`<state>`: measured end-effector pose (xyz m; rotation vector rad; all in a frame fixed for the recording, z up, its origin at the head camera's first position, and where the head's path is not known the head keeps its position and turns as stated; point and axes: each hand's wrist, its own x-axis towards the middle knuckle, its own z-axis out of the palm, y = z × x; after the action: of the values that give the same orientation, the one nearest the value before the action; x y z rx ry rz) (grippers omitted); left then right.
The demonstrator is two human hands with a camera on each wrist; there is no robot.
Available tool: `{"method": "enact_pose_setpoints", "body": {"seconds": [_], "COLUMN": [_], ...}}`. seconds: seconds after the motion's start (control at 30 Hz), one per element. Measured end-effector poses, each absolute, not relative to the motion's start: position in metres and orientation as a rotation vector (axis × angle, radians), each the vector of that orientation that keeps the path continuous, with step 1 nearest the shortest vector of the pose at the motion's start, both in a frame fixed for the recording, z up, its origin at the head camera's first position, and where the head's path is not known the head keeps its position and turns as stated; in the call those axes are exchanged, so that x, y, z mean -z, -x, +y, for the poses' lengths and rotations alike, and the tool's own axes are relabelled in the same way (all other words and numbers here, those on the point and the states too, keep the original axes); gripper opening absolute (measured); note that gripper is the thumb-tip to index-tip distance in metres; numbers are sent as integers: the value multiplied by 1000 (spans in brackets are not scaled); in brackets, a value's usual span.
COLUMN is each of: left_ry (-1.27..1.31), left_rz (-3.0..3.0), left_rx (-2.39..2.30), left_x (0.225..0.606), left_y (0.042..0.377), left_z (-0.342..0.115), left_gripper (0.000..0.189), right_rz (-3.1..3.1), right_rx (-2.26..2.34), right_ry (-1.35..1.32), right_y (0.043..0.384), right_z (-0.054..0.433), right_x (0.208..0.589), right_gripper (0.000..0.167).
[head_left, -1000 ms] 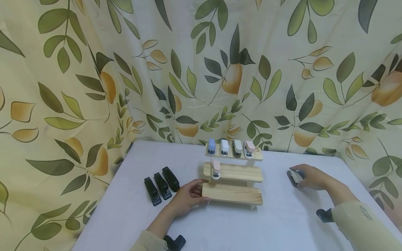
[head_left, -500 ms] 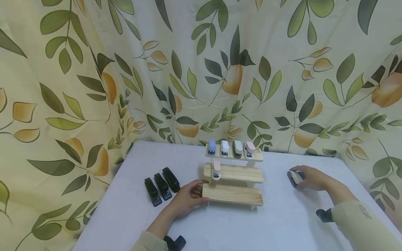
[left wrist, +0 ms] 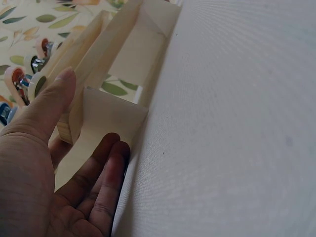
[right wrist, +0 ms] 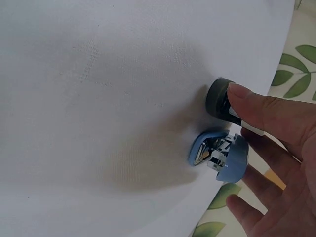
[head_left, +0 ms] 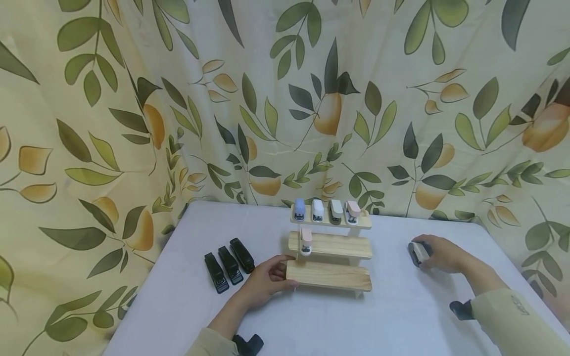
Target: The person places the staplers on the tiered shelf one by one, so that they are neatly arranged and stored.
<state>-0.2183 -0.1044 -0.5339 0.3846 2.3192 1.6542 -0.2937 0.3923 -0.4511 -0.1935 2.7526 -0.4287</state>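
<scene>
My left hand (head_left: 267, 282) grips the left end of the lowest tier of a wooden three-tier stand (head_left: 329, 274), its thumb along the shelf edge in the left wrist view. At the right of the table, my right hand (head_left: 445, 254) pinches a small dark-grey and white stapler (right wrist: 216, 96) between thumb and index finger. Close beside that one, by the fingers, is a small blue stapler (right wrist: 237, 160), mostly hidden in the head view. Several mini staplers (head_left: 317, 211) in blue, white, grey and pink line the top tier. A pink stapler (head_left: 306, 240) sits at the middle tier's left end.
Three black staplers (head_left: 230, 264) lie side by side on the white-covered table (head_left: 401, 316), left of the stand and near my left hand. A leaf-and-fruit patterned curtain (head_left: 249, 99) hangs behind the table's back edge.
</scene>
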Motion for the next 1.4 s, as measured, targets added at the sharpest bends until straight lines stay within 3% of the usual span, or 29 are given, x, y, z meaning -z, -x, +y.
{"method": "enact_pose_setpoints", "body": {"seconds": [0.6,1.4], "left_ry": [-385,-422], "left_rz": [2295,2279], "left_rx": [-1673,-1693], "left_x": [537,533], "left_y": [218,217], "left_z": [-104,-105], "left_gripper": [60,60], "right_rz": [2836,2956], "right_rx": [513,637], "right_ry": [248,337], "right_y": [275,239], "right_z": [388,349], "right_x": [445,425], "right_gripper": [79,77]}}
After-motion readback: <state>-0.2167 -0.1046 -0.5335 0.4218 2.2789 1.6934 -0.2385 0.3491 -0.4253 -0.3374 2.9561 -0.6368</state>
